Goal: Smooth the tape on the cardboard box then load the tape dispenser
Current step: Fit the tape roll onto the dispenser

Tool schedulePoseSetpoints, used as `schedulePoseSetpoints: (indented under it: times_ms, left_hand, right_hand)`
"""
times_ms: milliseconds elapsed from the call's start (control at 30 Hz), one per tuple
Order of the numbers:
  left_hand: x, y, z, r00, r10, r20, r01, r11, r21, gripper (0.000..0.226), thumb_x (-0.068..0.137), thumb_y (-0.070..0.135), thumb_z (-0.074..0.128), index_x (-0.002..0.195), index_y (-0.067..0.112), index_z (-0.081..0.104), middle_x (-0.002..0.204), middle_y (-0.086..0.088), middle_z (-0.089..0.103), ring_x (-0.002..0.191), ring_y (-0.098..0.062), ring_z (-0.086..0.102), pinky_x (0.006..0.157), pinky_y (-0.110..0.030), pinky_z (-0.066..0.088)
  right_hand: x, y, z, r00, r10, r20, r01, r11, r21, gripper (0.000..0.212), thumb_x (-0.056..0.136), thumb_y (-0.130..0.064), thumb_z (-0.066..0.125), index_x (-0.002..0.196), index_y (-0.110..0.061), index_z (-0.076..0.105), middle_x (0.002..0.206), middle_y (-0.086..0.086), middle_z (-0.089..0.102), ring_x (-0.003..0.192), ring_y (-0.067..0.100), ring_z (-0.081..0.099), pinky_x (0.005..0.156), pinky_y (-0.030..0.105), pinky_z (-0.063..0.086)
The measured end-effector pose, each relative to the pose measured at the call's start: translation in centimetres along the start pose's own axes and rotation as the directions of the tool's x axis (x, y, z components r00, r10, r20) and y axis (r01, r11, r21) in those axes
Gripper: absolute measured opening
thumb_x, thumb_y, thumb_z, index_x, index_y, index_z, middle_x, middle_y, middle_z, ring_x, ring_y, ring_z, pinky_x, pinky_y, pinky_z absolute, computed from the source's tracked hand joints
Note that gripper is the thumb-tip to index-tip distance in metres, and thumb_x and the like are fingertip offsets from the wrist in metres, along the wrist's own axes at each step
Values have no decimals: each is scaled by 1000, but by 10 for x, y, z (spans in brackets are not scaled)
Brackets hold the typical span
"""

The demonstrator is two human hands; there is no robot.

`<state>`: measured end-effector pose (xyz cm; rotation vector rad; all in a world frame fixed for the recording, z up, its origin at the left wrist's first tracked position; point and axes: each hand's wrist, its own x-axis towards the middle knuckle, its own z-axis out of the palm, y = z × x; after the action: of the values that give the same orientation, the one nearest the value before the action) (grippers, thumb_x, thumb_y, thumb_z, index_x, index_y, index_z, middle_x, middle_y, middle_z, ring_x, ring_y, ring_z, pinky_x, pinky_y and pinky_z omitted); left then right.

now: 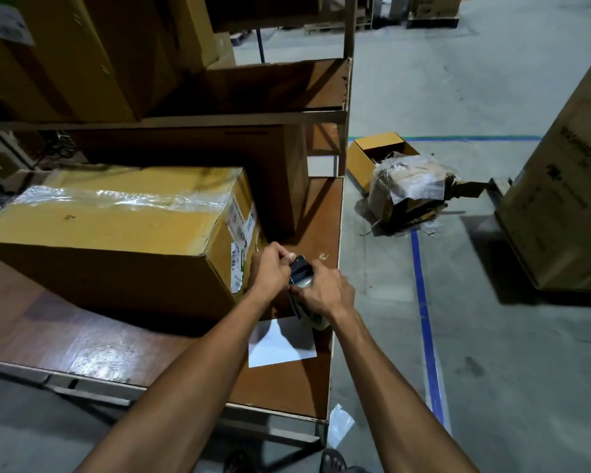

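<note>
both hands on the tape dispenser (301, 268)
left hand (270, 271) and right hand (325, 291) gripped it between them, just beside the taped cardboard box (116, 233), its long axis toward the person.

I am using two hands, my left hand (270, 271) and my right hand (325, 290), and they are holding one tape dispenser (301, 268). One taped cardboard box (116, 230) and one white paper sheet (280, 343) are lying on the surface (82, 339). One torn box (403, 192) is sitting on the floor (492, 336).

cardboard box (116, 247): yellow, clear tape along top, on shelf | tape dispenser (301, 268): dark, beside box
</note>
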<state>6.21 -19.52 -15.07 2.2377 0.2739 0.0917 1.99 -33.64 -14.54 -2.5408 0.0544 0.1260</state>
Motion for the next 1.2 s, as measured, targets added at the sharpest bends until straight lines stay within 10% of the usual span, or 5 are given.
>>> schedulePoseSetpoints:
  times_ms: [133,500,733,900,1200]
  left_hand:
    - [7,-1,-5,993,-110,36,110,994,-7,19,103,29,68,87,37,61,105,-1,73,87,-24,74,75,-48,67]
    - [12,20,-21,945,-263,193,301,932,-204,26,107,32,65,116,8,66,105,-12,74,67,-15,66,38,-18,50]
    - [8,18,-27,913,-253,321,367,852,-373,32,114,26,51,121,-2,64,119,-16,77,102,-25,77,77,-44,66]
    - [1,15,-25,909,-276,311,402,773,-491,18,114,22,49,107,8,57,118,-18,76,103,-29,76,67,-41,64]
    - [-33,-20,-16,847,-414,335,521,515,-680,33,115,11,42,146,3,50,135,-27,65,137,-42,58,116,-58,47]
  right_hand:
    - [-4,-1,-3,1000,-2,-2,2,1000,-18,66,84,-74,68,125,-25,57,105,5,70,97,29,67,78,35,44]
    - [-3,10,-5,997,-73,-34,77,988,135,67,86,-61,75,142,-30,56,122,3,75,108,27,68,78,31,45]
    - [-7,17,-6,995,-88,-50,96,977,191,64,83,-56,78,140,-34,59,123,0,74,91,15,55,75,28,42]
    - [-7,18,-10,987,-151,-48,157,978,141,64,84,-58,74,142,-35,58,126,0,74,104,22,67,80,30,50]
    - [25,1,-29,909,-370,192,416,830,-372,60,88,-57,73,141,-38,53,122,3,74,105,30,71,82,39,55]
